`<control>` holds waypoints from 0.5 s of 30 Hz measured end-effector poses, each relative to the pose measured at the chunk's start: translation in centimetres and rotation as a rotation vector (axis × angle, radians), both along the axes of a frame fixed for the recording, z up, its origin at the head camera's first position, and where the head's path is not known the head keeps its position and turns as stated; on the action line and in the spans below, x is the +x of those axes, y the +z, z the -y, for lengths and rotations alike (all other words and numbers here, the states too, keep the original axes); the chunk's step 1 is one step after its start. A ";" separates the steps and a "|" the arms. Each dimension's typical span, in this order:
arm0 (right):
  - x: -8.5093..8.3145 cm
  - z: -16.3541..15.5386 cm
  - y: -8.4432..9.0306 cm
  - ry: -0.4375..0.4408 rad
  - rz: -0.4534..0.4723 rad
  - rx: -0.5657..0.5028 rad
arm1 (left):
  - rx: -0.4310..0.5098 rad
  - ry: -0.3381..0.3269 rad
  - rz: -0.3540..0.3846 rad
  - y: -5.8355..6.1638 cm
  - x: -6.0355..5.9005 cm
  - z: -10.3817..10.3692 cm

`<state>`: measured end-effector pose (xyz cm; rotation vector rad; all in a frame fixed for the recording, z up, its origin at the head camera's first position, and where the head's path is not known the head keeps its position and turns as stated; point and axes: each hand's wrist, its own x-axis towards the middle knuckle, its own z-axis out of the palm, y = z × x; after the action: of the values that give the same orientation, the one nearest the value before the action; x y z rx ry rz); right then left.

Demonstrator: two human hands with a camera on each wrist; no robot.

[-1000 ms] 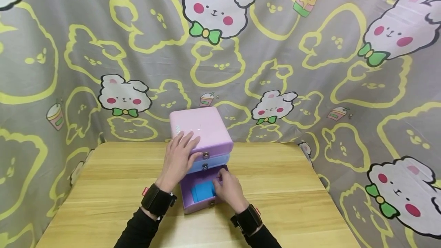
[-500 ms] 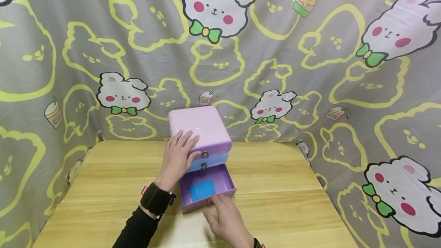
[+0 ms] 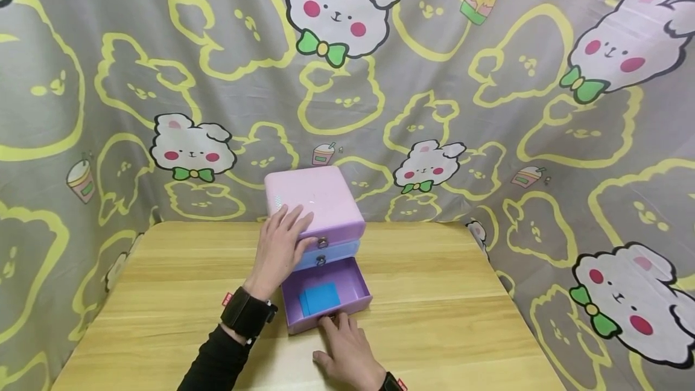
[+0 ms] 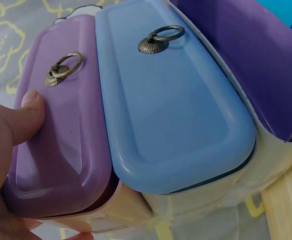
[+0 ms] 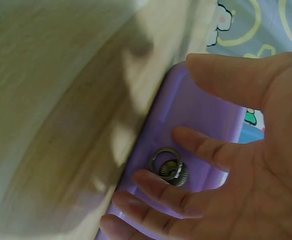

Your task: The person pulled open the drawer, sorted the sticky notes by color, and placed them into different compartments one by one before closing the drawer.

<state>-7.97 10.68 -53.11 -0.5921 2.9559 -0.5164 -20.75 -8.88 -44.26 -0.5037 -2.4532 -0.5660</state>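
Note:
A small pink-topped drawer unit (image 3: 320, 192) stands on the table, its bottom purple drawer (image 3: 353, 280) pulled out. Inside that drawer lies a flat-looking bright blue rectangular object (image 3: 321, 298). My left hand (image 3: 279, 255) rests on the unit's left front corner, fingers stretched over the top. Its thumb (image 4: 29, 117) presses the front of the upper purple drawer (image 4: 50, 150). In front of the open drawer is my right hand (image 3: 350, 349), palm toward the drawer front, fingers loosely extended. Two of its fingertips lie right at the brass ring pull (image 5: 180, 176).
Between the purple drawers, the closed light blue drawer (image 4: 186, 115) has its own brass ring pull (image 4: 153, 46). The unit stands on a wood-grain table (image 3: 434, 318). A grey curtain (image 3: 347, 119) with bunny prints hangs behind and at both sides.
My right hand has come out of the open drawer and moved toward me, to the ring pull on its front. The left hand stays on the unit, and the blue object remains in the drawer.

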 end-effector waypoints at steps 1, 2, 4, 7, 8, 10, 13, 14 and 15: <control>-0.1 0.0 -0.1 0.001 0.004 0.002 | -0.001 0.001 -0.001 0.0 0.0 0.0; -0.2 0.1 -0.2 0.005 0.004 0.002 | -0.001 0.002 -0.001 0.1 0.0 0.0; -0.5 0.1 -0.3 0.009 -0.001 0.002 | -0.005 0.003 -0.001 0.1 0.0 0.0; -1.1 0.3 -0.3 0.021 -0.017 0.012 | -0.006 0.005 0.007 0.2 0.0 0.0; -1.4 0.4 -0.3 0.024 -0.020 0.018 | -0.007 0.006 0.012 0.2 0.0 0.0; -1.9 0.6 -0.3 0.025 -0.025 0.036 | -0.010 0.006 0.026 0.3 0.0 0.0; -2.7 0.9 -0.3 0.031 -0.029 0.055 | -0.014 0.007 0.050 0.4 0.0 0.0; -3.0 1.0 -0.3 0.031 -0.027 0.058 | -0.017 0.010 0.057 0.4 0.0 0.0; -3.3 1.2 -0.2 0.033 -0.027 0.061 | -0.019 0.012 0.064 0.4 0.0 0.0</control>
<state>-11.23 9.53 -53.35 -0.6451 2.9699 -0.4170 -20.71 -8.86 -43.89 -0.4849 -2.5231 -0.5625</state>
